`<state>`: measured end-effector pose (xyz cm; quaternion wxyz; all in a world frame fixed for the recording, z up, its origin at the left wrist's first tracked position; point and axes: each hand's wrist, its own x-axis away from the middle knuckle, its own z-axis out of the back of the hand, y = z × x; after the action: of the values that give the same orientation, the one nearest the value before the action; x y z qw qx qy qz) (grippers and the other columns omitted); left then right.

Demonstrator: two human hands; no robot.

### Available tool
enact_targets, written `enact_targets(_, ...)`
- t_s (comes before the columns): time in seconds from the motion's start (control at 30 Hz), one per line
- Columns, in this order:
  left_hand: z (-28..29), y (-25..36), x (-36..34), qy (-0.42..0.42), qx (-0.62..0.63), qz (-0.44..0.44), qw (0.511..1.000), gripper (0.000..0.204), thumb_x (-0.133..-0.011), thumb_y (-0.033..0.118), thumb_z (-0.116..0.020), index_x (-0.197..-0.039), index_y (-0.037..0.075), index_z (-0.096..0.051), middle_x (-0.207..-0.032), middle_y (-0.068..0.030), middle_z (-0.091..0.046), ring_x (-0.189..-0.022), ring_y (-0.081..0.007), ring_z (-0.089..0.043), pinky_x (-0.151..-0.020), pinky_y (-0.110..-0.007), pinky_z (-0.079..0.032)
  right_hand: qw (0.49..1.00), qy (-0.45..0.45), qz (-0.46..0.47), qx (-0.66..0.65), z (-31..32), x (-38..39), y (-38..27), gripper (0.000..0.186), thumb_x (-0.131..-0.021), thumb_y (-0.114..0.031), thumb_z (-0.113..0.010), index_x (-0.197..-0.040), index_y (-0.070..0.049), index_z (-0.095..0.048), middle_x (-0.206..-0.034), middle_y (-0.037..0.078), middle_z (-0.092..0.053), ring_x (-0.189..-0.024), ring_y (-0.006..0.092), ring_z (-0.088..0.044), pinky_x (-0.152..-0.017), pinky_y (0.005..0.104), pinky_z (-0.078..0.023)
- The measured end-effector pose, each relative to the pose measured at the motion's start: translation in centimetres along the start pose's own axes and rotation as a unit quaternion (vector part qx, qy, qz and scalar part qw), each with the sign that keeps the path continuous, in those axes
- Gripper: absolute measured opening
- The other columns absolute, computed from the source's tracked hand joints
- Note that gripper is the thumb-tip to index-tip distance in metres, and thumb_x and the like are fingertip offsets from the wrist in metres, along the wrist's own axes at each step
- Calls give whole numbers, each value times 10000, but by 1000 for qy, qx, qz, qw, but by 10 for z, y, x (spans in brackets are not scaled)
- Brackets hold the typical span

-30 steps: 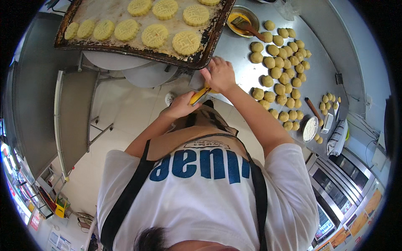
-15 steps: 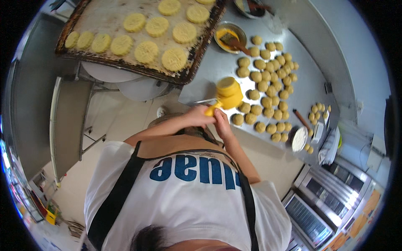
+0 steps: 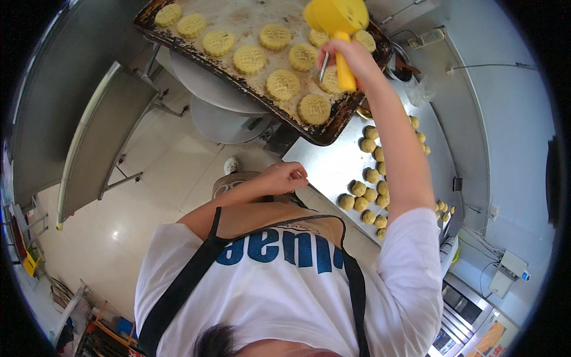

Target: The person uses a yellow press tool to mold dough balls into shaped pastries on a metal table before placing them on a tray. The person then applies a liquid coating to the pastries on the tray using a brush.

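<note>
Right hand (image 3: 348,56) grips the yellow mould (image 3: 336,24) over the tray (image 3: 238,74) of cakes (image 3: 283,84); left hand (image 3: 285,177) loosely curled, empty, near the table (image 3: 324,166)

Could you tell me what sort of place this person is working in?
Most likely a commercial bakery kitchen. A dark baking tray holds stamped, patterned pastries, rows of dough balls sit on a stainless steel worktable, and the right hand holds a yellow press mould over the tray.
</note>
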<state>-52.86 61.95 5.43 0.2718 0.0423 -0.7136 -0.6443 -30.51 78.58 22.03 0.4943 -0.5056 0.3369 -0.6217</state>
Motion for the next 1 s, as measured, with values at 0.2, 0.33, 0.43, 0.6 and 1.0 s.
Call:
enact_targets(0.2, 18, -19, 21, 56, 0, 26, 998, 294, -897, 260, -641, -1087, 39, -604, -893, -62, -646, -795, -130, -612, -723, -276, -496, 995, 12, -71, 71, -17, -83, 6, 239, -832, -224, -553, -853, 5, -619, -723, 103, -653, -698, 181, -631, -720, 299, -495)
enact_targets(0.33, 21, -1, 13, 19, 9, -4, 1000, 320, -911, 240, -624, -1165, 50, -575, -934, -70, -641, -879, -146, -601, -793, -278, -481, 997, 28, 29, -63, -11, -40, 9, 301, -845, -238, -545, -1015, 2, -607, -855, 124, -677, -807, 190, -647, -770, 299, -488)
enact_targets(0.43, 14, 33, 3, 5, 73, -73, 995, 429, -895, 281, -638, -1240, 54, -526, -1007, -108, -639, -879, -179, -625, -774, -309, -505, 983, 48, 62, -167, -14, 47, -7, 410, -824, -262, -538, -1134, 4, -565, -1025, 153, -665, -948, 226, -646, -779, 314, -498)
enact_targets(0.6, -19, 96, -19, -200, 404, -96, 888, 408, -927, 223, -612, -1276, 90, -447, -1000, -83, -574, -837, -144, -599, -703, -286, -494, 945, -104, 124, -284, -7, 177, 59, 518, -800, -250, -605, -1241, 15, -539, -1247, 199, -576, -1137, 309, -570, -958, 400, -462)
enact_targets(1.0, -33, -53, -60, -39, -151, -42, 987, 328, -872, 329, -658, -880, 10, -585, -626, -74, -545, -577, -190, -551, -552, -341, -437, 914, 338, -83, 207, 73, 192, 280, 371, -809, -277, -687, -1012, 33, -655, -935, 191, -683, -876, 332, -655, -790, 389, -502)
